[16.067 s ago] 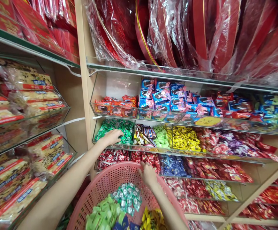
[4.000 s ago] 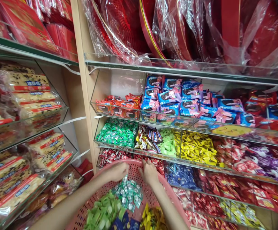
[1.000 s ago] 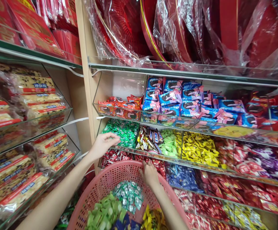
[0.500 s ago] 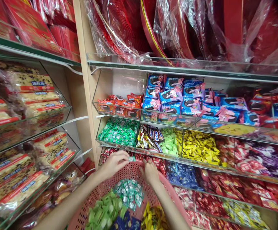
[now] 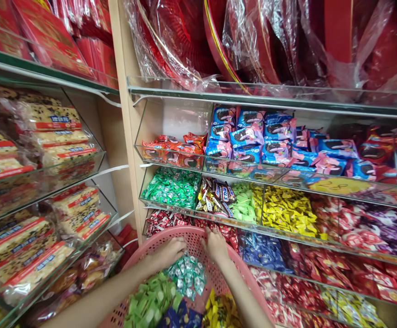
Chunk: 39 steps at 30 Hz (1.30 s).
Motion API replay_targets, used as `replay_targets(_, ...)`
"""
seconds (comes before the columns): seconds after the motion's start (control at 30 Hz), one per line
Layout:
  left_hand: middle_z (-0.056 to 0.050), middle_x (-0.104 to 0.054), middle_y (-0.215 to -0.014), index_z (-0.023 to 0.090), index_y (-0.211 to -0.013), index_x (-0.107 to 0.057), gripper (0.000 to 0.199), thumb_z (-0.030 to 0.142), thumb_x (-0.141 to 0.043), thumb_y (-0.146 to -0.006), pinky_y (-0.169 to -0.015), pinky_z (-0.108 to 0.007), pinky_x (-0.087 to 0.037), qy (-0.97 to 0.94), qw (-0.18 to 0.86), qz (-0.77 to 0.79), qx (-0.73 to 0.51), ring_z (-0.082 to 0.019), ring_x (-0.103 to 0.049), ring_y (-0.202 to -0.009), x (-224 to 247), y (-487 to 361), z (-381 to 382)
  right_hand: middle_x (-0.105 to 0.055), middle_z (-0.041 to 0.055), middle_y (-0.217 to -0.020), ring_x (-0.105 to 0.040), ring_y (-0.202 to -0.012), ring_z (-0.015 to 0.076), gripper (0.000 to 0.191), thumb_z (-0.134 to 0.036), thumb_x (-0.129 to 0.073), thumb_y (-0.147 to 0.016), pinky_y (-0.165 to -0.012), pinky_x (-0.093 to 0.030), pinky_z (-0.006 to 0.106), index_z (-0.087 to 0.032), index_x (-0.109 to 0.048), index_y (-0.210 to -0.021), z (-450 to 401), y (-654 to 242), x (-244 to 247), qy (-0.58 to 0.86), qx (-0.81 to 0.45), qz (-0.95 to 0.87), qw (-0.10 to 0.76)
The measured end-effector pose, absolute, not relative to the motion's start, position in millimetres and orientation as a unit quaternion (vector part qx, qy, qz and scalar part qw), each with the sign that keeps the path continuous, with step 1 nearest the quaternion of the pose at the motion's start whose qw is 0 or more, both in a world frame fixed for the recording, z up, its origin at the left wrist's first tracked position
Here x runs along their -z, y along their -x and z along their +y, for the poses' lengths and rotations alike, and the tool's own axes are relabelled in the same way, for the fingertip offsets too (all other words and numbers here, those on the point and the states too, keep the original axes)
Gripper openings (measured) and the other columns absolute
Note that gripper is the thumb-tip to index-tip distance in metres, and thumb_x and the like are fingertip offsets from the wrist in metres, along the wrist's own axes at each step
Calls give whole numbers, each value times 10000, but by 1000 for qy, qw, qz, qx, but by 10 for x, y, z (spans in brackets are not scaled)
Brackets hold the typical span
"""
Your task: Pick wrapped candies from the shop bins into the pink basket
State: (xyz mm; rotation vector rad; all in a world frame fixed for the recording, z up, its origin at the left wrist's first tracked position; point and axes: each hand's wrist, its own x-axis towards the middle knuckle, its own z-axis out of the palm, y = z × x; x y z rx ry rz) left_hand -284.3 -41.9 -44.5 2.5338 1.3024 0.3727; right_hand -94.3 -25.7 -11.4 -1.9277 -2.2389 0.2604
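A pink perforated plastic basket (image 5: 181,232) stands in front of me. Its rim is gripped at the far side by my right hand (image 5: 216,245), the fingers hooked over the edge. Inside the basket, my left hand (image 5: 169,252) is low with its fingers curled, at the edge of a pile of green-and-white wrapped candies (image 5: 188,275); whether a candy is between the fingertips is hidden. Light green packets (image 5: 152,303), dark blue wrapped candies (image 5: 181,316) and yellow wrapped candies (image 5: 220,312) also lie in the basket.
Beyond the basket, sloped glass shelves hold green candies (image 5: 171,187), chocolate bars (image 5: 219,191), yellow candies (image 5: 289,212) and blue snack packs (image 5: 248,136). Packaged pastries (image 5: 59,136) fill the left shelves. A wooden upright (image 5: 125,123) divides the two sides.
My left hand has come down from above the basket's far rim, where it held a green wrapped candy, into the basket. My right hand stays on the rim.
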Motion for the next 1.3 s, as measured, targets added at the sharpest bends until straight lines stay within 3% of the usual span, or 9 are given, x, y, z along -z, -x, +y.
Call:
replay_targets(0.3, -38, -615, -915, 171, -810, -604, 166, 142, -446, -852, -757, -231, -425, -881, 112, 450, -89, -158, -573, -868, 581, 2792, -439, -553, 160, -1227, -497, -1144, 280, 483, -267, -458, -851, -953, -353, 368, -142, -470, -1317, -254, 903, 161, 653, -88, -748, 84)
replay_targets(0.53, -56, -618, -1007, 182, -851, -634, 159, 175, -475, -850, -733, -251, -431, -874, 59, 482, -21, -191, -587, -891, 418, 2760, -552, -550, 157, -1240, -479, -1173, 291, 486, -261, -446, -851, -971, -342, 369, -131, -475, -1318, -262, 921, 144, 655, -88, -747, 76)
replay_targets(0.77, -16, -651, -844, 200, -832, -661, 252, 274, -429, -897, -727, -219, -421, -863, 67, 463, -191, -138, -593, -807, -329, 2879, -535, -558, 155, -1222, -501, -1133, 278, 468, -273, -434, -860, -947, -365, 353, -123, -484, -1300, -275, 917, 113, 650, -83, -750, 91)
replay_targets(0.93, -19, -689, -869, 208, -821, -660, 269, 361, -446, -877, -678, -226, -409, -689, -61, 642, -330, -161, -613, -794, -1018, 3314, -489, -551, 165, -1230, -487, -1153, 285, 465, -266, -429, -862, -961, -351, 362, -113, -487, -1296, -275, 906, 120, 646, -84, -753, 91)
replay_targets(1.03, -31, -701, -879, 227, -949, -652, 254, 382, -470, -861, -618, -224, -388, -588, -108, 745, -295, -190, -630, -792, -1162, 3552, -483, -543, 170, -1241, -487, -1157, 287, 450, -265, -424, -864, -955, -352, 369, -123, -499, -1284, -273, 916, 117, 645, -80, -754, 91)
replay_targets(1.3, -125, -677, -967, 206, -1109, -618, 359, 398, -407, -891, -693, -271, -421, -546, -119, 807, -189, -238, -633, -847, -992, 3663, -400, -565, 159, -1201, -505, -1129, 272, 423, -269, -430, -863, -954, -348, 359, -138, -517, -1256, -252, 953, 130, 637, -78, -761, 90)
